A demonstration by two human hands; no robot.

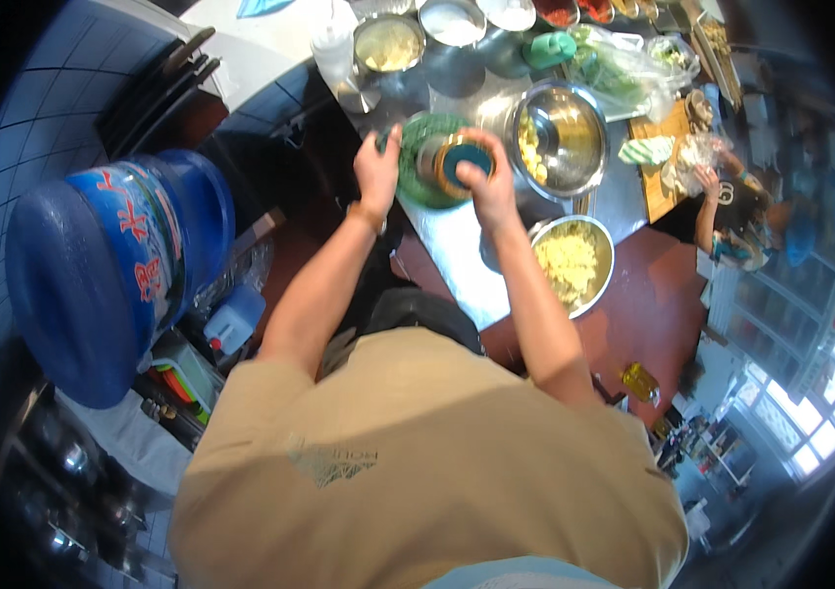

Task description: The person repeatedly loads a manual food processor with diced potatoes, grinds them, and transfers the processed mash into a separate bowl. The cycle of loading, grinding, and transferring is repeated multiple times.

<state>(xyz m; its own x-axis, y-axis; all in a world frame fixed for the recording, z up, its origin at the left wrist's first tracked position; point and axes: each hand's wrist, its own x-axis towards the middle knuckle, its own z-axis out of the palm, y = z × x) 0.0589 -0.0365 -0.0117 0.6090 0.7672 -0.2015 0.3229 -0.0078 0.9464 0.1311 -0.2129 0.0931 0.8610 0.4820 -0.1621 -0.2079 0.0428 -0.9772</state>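
My left hand (pixel 379 168) grips the left rim of a round green plastic dish (pixel 415 188); its thumb shows at the edge. In my right hand (pixel 495 184) is a short cylindrical container (pixel 432 160) with a dark teal end, held over the dish. My right thumb lies across that teal end and the fingers wrap its far side. What is inside the container is hidden. Just right of this hand sits a steel bowl (pixel 579 140) with pale yellow pieces along one side. Nearer to me, a second bowl (pixel 611 259) holds chopped yellow food (pixel 566 258).
Several food bowls (pixel 453 22) line the worktop's far side. Bagged greens (pixel 612 70) lie by a green cup-like object (pixel 550 49). Another person (pixel 745 202) handles a plastic bag at a wooden board (pixel 659 193). A large blue water bottle (pixel 119 258) stands left.
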